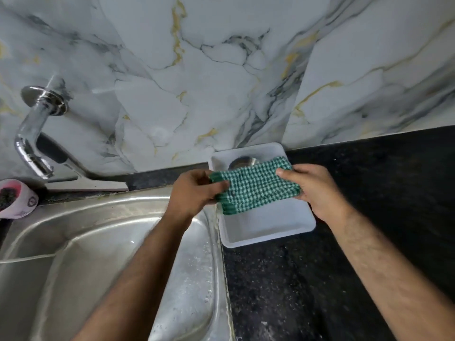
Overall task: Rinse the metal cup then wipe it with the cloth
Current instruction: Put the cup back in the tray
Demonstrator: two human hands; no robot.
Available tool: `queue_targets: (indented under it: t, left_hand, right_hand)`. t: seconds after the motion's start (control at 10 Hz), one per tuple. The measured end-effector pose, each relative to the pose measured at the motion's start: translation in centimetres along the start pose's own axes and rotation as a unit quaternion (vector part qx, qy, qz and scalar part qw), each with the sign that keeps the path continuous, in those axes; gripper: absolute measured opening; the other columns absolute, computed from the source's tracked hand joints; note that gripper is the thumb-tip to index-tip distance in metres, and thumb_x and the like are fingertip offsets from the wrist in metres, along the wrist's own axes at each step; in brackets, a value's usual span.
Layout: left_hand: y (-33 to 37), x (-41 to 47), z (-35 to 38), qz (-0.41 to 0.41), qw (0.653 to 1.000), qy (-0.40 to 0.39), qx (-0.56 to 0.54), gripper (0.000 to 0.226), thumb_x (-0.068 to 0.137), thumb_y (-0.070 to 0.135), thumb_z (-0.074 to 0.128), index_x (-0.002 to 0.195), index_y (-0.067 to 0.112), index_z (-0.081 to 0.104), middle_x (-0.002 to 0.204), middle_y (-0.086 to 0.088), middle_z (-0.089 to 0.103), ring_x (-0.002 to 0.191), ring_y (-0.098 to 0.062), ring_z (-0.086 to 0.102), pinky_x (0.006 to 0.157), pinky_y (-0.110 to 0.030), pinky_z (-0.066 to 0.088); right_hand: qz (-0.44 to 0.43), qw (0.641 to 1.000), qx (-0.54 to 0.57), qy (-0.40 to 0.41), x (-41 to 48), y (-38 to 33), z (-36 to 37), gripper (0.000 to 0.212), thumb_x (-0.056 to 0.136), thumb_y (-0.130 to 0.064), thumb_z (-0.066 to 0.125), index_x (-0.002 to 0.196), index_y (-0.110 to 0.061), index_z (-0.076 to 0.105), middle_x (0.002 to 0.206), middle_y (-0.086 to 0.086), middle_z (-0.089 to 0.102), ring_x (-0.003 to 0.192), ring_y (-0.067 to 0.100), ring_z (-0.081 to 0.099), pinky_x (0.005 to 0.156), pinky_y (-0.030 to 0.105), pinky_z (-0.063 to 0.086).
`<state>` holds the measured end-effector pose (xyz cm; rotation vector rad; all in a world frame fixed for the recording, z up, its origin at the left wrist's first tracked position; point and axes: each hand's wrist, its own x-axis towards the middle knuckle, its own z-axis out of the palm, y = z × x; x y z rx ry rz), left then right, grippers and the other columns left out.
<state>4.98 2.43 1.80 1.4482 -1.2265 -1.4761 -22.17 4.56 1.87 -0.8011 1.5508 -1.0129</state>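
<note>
Both hands, the left hand (pixel 197 190) and right hand (pixel 312 190), pinch opposite ends of the soft green-and-white checked cloth (pixel 256 184) above the white plastic tray (pixel 268 230). Behind it the round metal cup (pixel 242 162) sits in the tray (likely light, rigid, slippery if wet); grip its wall.

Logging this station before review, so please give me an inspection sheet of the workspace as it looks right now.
Surface: dark speckled counter, steel sink with droplets on its rim.
Job's things: metal cup in white tray, partly hidden by green checked cloth.
Clutter: pink cup by sink.
Grippers: left hand and right hand hold the cloth's ends.
Cables: nothing seen.
Surroundings: marble wall, chrome tap, no water running.
</note>
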Motion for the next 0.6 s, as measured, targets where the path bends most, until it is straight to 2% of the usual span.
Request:
queue_targets:
  t: [0.1, 0.2, 0.3, 0.4, 0.5, 0.6]
  left_hand:
    - [-1.9, 1.1, 2.7, 0.011, 0.956, 0.041, 0.291, 0.015, 0.081, 0.019, 0.084, 0.088, 0.013, 0.073, 0.081, -0.006, 0.076, 0.062, -0.013, 0.076, 0.057, -0.034, 0.066]
    - [-3.8, 1.9, 5.0, 0.019, 0.894, 0.025, 0.447, 0.020, 0.086, 0.026, 0.078, 0.099, 0.013, 0.070, 0.093, -0.009, 0.074, 0.077, -0.026, 0.075, 0.069, -0.041, 0.065]
    - [-5.6, 2.7, 6.9, 0.070, 0.795, 0.023, 0.602, 0.025, 0.088, 0.035, 0.071, 0.106, 0.017, 0.067, 0.097, -0.008, 0.074, 0.090, -0.029, 0.069, 0.074, -0.038, 0.059]
    - [-6.9, 3.0, 8.4, 0.123, 0.695, 0.008, 0.708, 0.023, 0.090, 0.032, 0.067, 0.108, 0.018, 0.068, 0.098, -0.008, 0.075, 0.102, -0.028, 0.062, 0.079, -0.040, 0.048]
    - [-7.1, 2.3, 7.9, 0.149, 0.674, -0.004, 0.723, 0.028, 0.091, 0.035, 0.066, 0.113, 0.018, 0.065, 0.112, -0.006, 0.071, 0.113, -0.028, 0.054, 0.087, -0.044, 0.044]
    - [-5.8, 1.4, 4.0, 0.199, 0.721, 0.041, 0.663, 0.048, 0.090, 0.047, 0.064, 0.127, 0.018, 0.059, 0.135, -0.007, 0.060, 0.125, -0.030, 0.050, 0.095, -0.049, 0.044]
  right_hand:
    - [-0.028, 0.976, -0.214, 0.030, 0.5, 2.4, -0.9, 0.029, 0.091, -0.018, 0.083, 0.089, 0.010, 0.074, 0.089, 0.030, 0.078, 0.081, 0.038, 0.077, 0.075, 0.046, 0.064]
    - [-0.048, 0.913, -0.403, 0.043, 1.6, 5.0, -0.4, 0.029, 0.091, -0.019, 0.082, 0.082, 0.005, 0.069, 0.076, 0.016, 0.070, 0.066, 0.025, 0.065, 0.055, 0.028, 0.042]
    - [-0.047, 0.872, -0.485, 0.056, 2.7, 7.2, 0.9, 0.020, 0.092, -0.014, 0.077, 0.102, 0.002, 0.070, 0.106, 0.021, 0.075, 0.095, 0.038, 0.073, 0.072, 0.035, 0.055]
    - [-0.055, 0.827, -0.556, 0.059, 2.9, 8.7, 1.5, 0.018, 0.096, -0.010, 0.070, 0.112, -0.001, 0.069, 0.114, 0.022, 0.076, 0.104, 0.041, 0.074, 0.082, 0.041, 0.061]
    - [-0.078, 0.791, -0.602, 0.069, 1.3, 7.9, 2.1, 0.034, 0.099, -0.019, 0.072, 0.127, -0.002, 0.062, 0.117, 0.022, 0.076, 0.107, 0.042, 0.074, 0.086, 0.045, 0.063]
    - [-0.259, 0.834, -0.468, 0.137, -2.0, 2.8, 0.0, 0.045, 0.098, -0.037, 0.072, 0.135, -0.012, 0.065, 0.110, 0.014, 0.079, 0.092, 0.033, 0.078, 0.079, 0.043, 0.066]
